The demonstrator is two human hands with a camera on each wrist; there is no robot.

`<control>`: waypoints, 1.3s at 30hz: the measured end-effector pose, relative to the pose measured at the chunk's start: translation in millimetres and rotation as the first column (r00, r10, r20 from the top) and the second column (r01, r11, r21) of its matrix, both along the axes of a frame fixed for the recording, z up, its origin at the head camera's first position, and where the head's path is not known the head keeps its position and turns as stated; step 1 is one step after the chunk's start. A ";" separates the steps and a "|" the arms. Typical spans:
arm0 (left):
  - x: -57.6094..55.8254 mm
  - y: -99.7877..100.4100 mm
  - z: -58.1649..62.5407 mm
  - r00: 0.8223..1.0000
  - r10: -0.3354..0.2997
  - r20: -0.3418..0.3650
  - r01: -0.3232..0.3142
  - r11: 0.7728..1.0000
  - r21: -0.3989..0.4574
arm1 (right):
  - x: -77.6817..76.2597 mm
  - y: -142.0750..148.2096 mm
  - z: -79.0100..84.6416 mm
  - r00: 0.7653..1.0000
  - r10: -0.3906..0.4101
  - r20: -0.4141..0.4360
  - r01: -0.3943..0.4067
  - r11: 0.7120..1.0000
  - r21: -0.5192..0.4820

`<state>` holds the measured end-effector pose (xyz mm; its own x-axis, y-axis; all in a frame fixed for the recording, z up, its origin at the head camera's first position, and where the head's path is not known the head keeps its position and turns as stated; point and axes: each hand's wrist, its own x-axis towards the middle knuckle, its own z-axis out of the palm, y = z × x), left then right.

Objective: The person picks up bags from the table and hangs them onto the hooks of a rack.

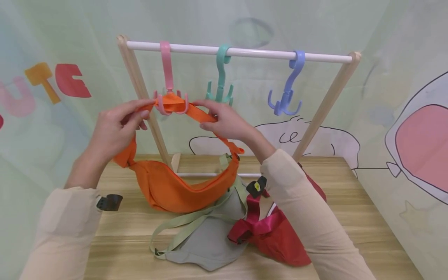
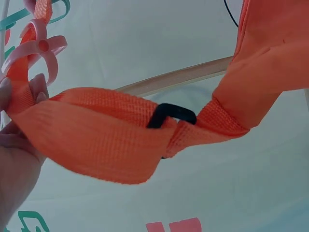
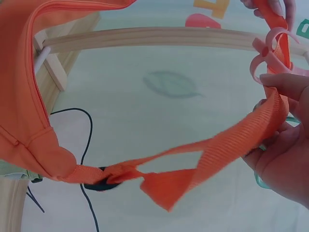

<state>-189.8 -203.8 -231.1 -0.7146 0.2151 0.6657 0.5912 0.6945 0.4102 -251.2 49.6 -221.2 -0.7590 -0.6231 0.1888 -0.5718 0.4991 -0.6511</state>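
Note:
An orange waist bag point(image 1: 189, 190) hangs by its strap point(image 1: 199, 113), which lies over the prongs of a pink hook point(image 1: 167, 70). My left hand point(image 1: 117, 122) pinches the strap just left of the prongs. On the other side, my right hand point(image 1: 225, 120) pinches the strap between thumb and fingers, close to the hook. In the left wrist view, a black buckle point(image 2: 171, 113) sits on the strap near the bag's end. The right wrist view shows the strap point(image 3: 231, 140) running from the right fingers down to a second dark buckle point(image 3: 102, 183).
A white rail point(image 1: 259, 51) on a wooden frame also carries a green hook point(image 1: 221, 70) and a blue hook point(image 1: 287, 87). Below, a grey bag point(image 1: 210, 241) with pale green straps and a red bag point(image 1: 280, 241) lie on the wooden table point(image 1: 119, 245).

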 end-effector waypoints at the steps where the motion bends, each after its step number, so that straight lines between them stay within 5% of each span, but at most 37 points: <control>1: -0.1 -0.5 -0.8 1.000 -0.002 -0.006 0.002 1.000 -0.002 | -0.1 0.2 -0.8 1.000 0.008 0.001 -0.008 1.000 -0.001; 17: 0.3 -5.7 -12.0 1.000 -0.012 0.005 0.012 0.999 0.050 | 0.4 0.8 -14.3 0.998 0.049 -0.032 -0.050 0.998 -0.023; 29: 6.8 -5.4 -20.8 0.990 0.081 0.114 -0.088 0.995 0.056 | 3.4 5.0 -27.5 0.998 0.042 -0.042 -0.043 0.998 -0.037; 39: 7.0 -6.5 -30.7 0.985 0.111 0.135 -0.121 0.990 0.067 | 6.2 12.2 -37.1 0.998 0.057 0.001 -0.057 0.995 -0.079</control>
